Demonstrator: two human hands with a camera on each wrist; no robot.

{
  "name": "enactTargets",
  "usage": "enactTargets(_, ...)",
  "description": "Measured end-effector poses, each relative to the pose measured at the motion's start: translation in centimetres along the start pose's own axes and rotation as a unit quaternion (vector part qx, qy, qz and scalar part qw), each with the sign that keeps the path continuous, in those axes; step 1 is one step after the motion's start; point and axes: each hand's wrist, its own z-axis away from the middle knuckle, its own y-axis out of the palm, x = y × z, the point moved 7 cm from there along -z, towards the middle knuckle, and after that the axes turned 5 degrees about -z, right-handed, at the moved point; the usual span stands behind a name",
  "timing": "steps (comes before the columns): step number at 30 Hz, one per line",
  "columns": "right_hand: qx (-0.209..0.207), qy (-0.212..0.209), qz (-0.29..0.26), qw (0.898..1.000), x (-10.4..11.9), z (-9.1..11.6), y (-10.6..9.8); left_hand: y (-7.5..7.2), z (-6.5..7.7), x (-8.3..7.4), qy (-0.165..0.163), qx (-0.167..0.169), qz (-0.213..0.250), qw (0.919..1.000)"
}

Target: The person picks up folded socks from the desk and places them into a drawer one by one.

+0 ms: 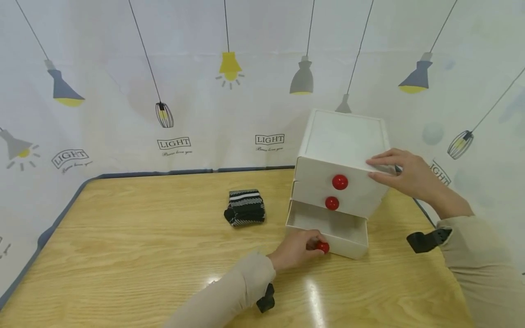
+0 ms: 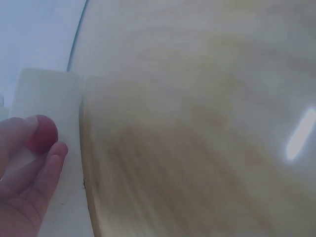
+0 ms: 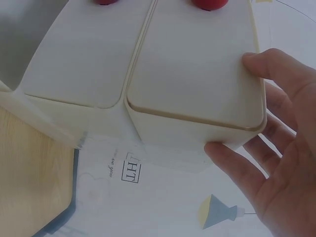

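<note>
A white three-drawer box (image 1: 340, 141) stands on the table, a round red knob on each drawer. Its bottom drawer (image 1: 348, 248) is pulled partway out, and the visible part of its inside is bare. My left hand (image 1: 295, 250) pinches the bottom drawer's red knob (image 1: 323, 247) between thumb and fingers. At the box's upper right front corner rests my right hand (image 1: 404, 171), fingers spread fairly straight over the top edge and side. The upper drawer (image 3: 192, 64) and the one below it are closed. Left of the box lies a folded black, grey and white striped pair of socks (image 1: 245, 208).
The wooden table (image 1: 143, 237) backs onto a white cloth (image 1: 197, 100) printed with hanging lamps. Dark edging runs along the table's rear and sides. A black wrist camera (image 1: 428, 240) sits at the right sleeve, another (image 1: 265, 298) at the left.
</note>
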Motion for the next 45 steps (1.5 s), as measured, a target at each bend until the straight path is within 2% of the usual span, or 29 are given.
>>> enactTargets(7, -0.005, 0.001, 0.004, 1.000, -0.1, 0.0, 0.0, 0.6, 2.9, -1.3, 0.005, 0.038, 0.022, 0.9990)
enactTargets(13, -0.009, 0.000, 0.002, 1.000, -0.1, 0.1, -0.2, 1.0, 4.8, -2.4, 0.023, 0.064, 0.022, 0.9975)
enactTargets(17, -0.001, 0.012, -0.007, 1.000, -0.3, 0.0, -0.1, 1.2, 5.8, -2.7, 0.032, 0.065, 0.025, 0.9971)
enactTargets(23, -0.005, 0.016, -0.009, 1.000, -0.3, 0.1, -0.2, 1.3, 6.9, -3.3, 0.057, 0.047, 0.019, 0.9971)
enactTargets(29, -0.005, 0.016, -0.013, 1.000, -0.4, 0.1, -0.2, 1.2, 7.5, -3.6, 0.049, 0.047, 0.011, 0.9976)
enactTargets(33, -0.001, 0.022, -0.011, 1.000, -0.4, 0.1, 0.0, 1.1, 7.7, -3.5, 0.038, 0.044, -0.013, 0.9982)
enactTargets(36, 0.003, 0.024, -0.012, 1.000, -0.4, 0.0, 0.1, 0.7, 7.9, -3.6, 0.035, 0.042, -0.024, 0.9982)
enactTargets(39, 0.002, 0.021, -0.010, 1.000, -0.4, 0.0, 0.0, 0.1, 8.2, -3.7, 0.028, 0.048, -0.011, 0.9984)
enactTargets(42, -0.001, 0.017, -0.007, 1.000, -0.3, 0.0, -0.1, -1.2, 8.6, -3.8, 0.025, 0.042, -0.012, 0.9987)
enactTargets(45, -0.004, 0.013, -0.004, 1.000, -0.3, 0.1, -0.1, -3.0, 8.7, -3.6, 0.017, 0.019, -0.028, 0.9993)
